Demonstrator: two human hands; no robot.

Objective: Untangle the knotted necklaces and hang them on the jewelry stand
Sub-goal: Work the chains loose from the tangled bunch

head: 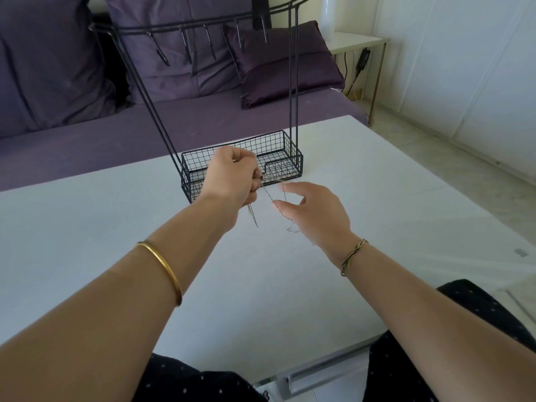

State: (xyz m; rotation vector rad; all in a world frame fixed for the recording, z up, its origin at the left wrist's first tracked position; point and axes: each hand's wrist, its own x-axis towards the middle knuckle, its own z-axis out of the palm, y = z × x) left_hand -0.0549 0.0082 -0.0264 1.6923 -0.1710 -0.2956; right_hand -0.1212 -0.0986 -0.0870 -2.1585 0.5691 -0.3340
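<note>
My left hand (232, 181) is raised above the white table (116, 227), its fingers curled round a bunch of thin tangled necklaces (268, 195). Chain ends dangle below its fist toward the tabletop. My right hand (313, 211) is beside it on the right, fingers spread and relaxed, with strands running across its fingertips; whether it pinches a strand is unclear. Just behind both hands stands the black wire jewelry stand (293, 82), with a mesh basket base (278, 149) and a top bar of hooks (208, 42) that carry nothing.
A purple sofa (87, 134) with cushions lies behind the table. At the back right stands a small white side table (359, 42) with a cable. The table's near edge is at my lap.
</note>
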